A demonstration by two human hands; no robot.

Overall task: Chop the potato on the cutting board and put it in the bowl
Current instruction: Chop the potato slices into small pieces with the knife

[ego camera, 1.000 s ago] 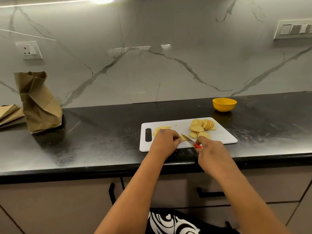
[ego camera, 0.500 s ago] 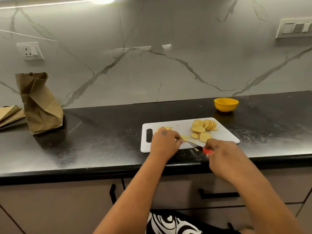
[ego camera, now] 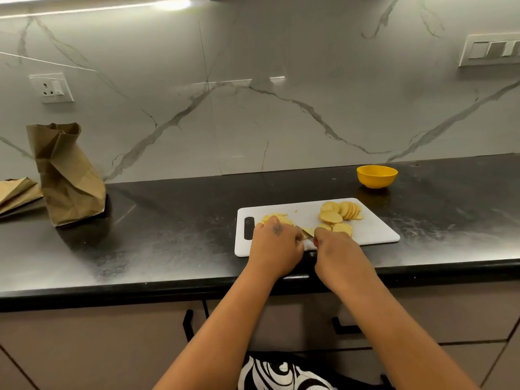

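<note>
The left hand (ego camera: 277, 243) pins a potato piece (ego camera: 308, 231); the right hand (ego camera: 334, 249), closed on the knife (ego camera: 309, 235), may nick its fingers, which lie at 9 o'clock, touching the blade.

Scene evenly and fairly brightly lit. Light strip (ego camera: 118, 5) seen blown out at upper left of frame; its glare mirrored on marble wall (ego camera: 281, 108) and dark countertop (ego camera: 168, 243). Wide-angle bowing noted at edges. Slight softness throughout.
</note>
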